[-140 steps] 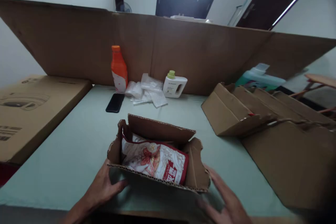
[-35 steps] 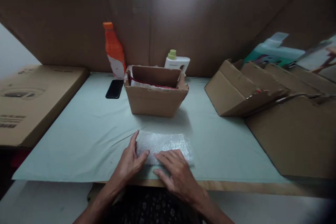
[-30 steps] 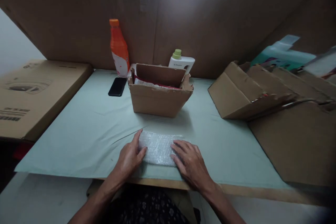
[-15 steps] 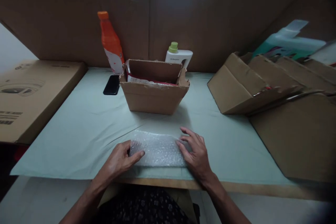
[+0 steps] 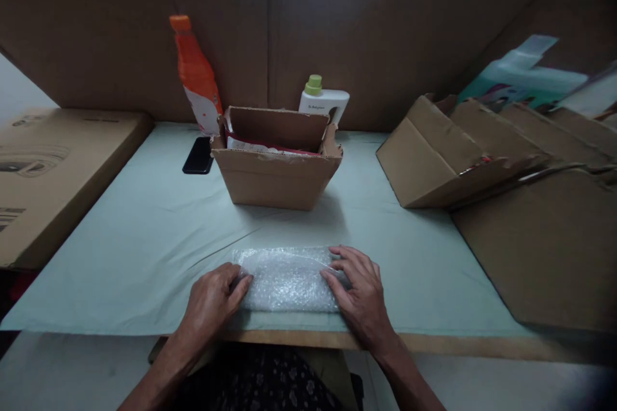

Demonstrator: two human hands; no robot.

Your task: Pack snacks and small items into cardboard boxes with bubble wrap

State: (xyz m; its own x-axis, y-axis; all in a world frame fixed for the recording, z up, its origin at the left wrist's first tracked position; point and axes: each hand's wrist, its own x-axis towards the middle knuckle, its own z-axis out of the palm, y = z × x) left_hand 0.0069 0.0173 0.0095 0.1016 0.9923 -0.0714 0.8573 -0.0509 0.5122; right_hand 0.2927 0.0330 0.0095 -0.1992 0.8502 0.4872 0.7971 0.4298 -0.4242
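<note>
I look down on the desk (image 5: 144, 231), which has a pale green cover and a tall cardboard wall (image 5: 337, 26) standing behind it. To the right lies a stack of flattened cartons (image 5: 506, 173), and to the left a big flat printed carton (image 5: 53, 173). The open cardboard box (image 5: 278, 170) stands mid-desk with a red and white packet (image 5: 270, 148) showing inside, where it was half a second ago. Nearly five seconds ago that box sat right at the near edge between my hands; now it is well back, near the orange bottle (image 5: 195, 77), the white bottle with a green cap (image 5: 322, 97) and the black phone (image 5: 198, 155).

The sheet of bubble wrap (image 5: 288, 279) lies flat at the near edge of the desk. Over the last second my hands have slid apart along it. My left hand (image 5: 212, 302) now rests at its left end, fingers together and curled over the edge. My right hand (image 5: 360, 292) presses its right end, fingers slightly spread and flat. I judge the sheet is being smoothed out and held down, and it looks wider and flatter than it did a second ago.
</note>
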